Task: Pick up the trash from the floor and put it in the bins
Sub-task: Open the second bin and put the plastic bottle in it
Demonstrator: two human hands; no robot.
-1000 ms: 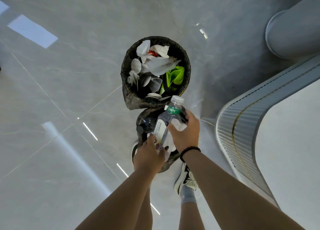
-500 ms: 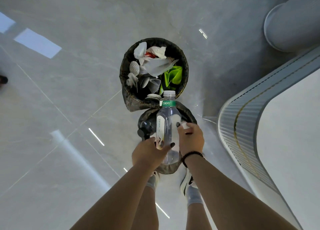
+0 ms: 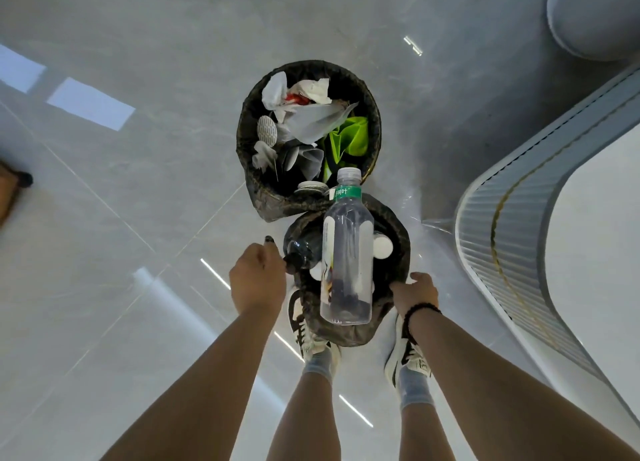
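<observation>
Both hands apart beside bottle

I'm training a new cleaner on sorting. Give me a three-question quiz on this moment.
1. True or false: the left hand grips the clear bottle.
2. Which bin holds crumpled paper: A) far bin B) near bin?
3. Fill in: the bottle's cap is ____.

Key: 1 false, neither hand touches it; the right hand is at the near bin's rim. 2 A. 3 on.
</observation>
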